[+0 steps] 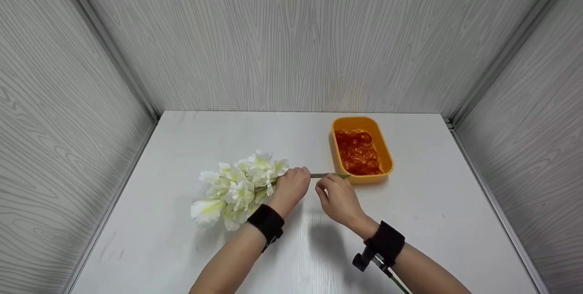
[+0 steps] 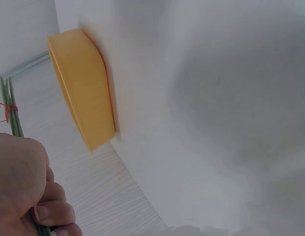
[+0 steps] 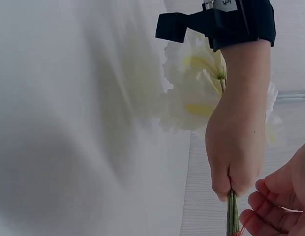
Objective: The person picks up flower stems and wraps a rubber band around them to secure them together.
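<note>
we note: left hand (image 1: 291, 186) grips green stems (image 3: 231, 209) of white flowers (image 1: 241, 191); right hand (image 1: 339, 197) pinches a red band (image 2: 12, 107) looped round them, near the orange tub (image 1: 369, 178).

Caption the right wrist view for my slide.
Left hand grips green flower stems while the right hand pinches a red rubber band.

We cannot see the stems (image 3: 232, 209) within the left hand (image 1: 292, 185); the right wrist view cuts off their ends and part of the right hand (image 1: 339, 198). We cannot make out the red band (image 2: 12, 107) from the head, nor inside the orange box (image 2: 87, 88) from the left wrist.
</note>
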A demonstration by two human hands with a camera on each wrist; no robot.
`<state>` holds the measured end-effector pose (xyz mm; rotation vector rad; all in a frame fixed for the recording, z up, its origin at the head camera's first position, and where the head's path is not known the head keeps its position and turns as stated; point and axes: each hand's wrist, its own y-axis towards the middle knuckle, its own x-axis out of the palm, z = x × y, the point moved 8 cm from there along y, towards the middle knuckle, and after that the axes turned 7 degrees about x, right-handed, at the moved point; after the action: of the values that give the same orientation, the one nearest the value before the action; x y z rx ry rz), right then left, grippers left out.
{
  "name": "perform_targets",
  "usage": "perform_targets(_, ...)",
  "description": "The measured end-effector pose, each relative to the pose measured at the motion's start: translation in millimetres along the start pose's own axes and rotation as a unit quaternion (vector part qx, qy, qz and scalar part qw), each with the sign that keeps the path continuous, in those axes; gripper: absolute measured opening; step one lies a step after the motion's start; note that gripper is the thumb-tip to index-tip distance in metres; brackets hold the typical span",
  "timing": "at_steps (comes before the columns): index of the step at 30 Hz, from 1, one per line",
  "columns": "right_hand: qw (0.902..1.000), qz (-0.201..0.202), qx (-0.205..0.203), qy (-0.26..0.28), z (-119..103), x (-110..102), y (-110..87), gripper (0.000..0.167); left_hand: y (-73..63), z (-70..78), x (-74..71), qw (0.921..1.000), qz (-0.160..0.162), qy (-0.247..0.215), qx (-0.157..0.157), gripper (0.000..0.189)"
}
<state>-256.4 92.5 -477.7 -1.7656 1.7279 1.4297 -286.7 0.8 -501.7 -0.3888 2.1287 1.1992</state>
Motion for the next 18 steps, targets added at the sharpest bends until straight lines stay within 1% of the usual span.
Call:
perform_targets(3,0.9996,-0.014,0.014,0.021,-4.4,2.6,-1.1,0.005,4.1,-4.6,2.5,0.9992,-0.026,-0.025,-0.016,0.028)
perform_targets(6,0.9968,-0.035,0.028,0.066,-6.3,8.0,-5.0,0.003,6.2,-8.5,4.0,0.9979,-0.037,-0.04,-0.034,0.026)
perform_targets(8,0.9912,-0.058,0.042,0.111,-4.8,12.6,-7.4,0.003,7.8,-11.0,4.2,0.997,-0.043,-0.048,-0.044,0.025)
perform_targets(10,0.9791,-0.086,0.063,0.173,-0.3,17.5,-9.4,0.005,9.7,-13.2,5.5,0.9952,-0.057,-0.062,-0.051,0.024)
perform_targets(11,0.9696,-0.101,0.077,0.209,3.3,20.4,-10.0,0.006,10.6,-14.2,6.8,0.9938,-0.068,-0.07,-0.053,0.024)
perform_targets(12,0.9574,-0.116,0.092,0.248,7.9,23.6,-10.5,0.008,11.6,-15.4,8.2,0.992,-0.079,-0.081,-0.057,0.023)
perform_targets(13,0.9427,-0.129,0.109,0.287,13.0,26.6,-10.8,0.01,12.3,-16.6,9.6,0.9898,-0.091,-0.091,-0.062,0.022)
perform_targets(16,0.8931,-0.154,0.163,0.39,30.1,34.5,-11.2,0.014,14.3,-19.1,13.4,0.9832,-0.122,-0.117,-0.071,0.02)
perform_targets(18,0.8589,-0.16,0.205,0.442,42.8,38.9,-11.2,0.015,15.5,-19.6,14.2,0.9813,-0.13,-0.123,-0.07,0.02)
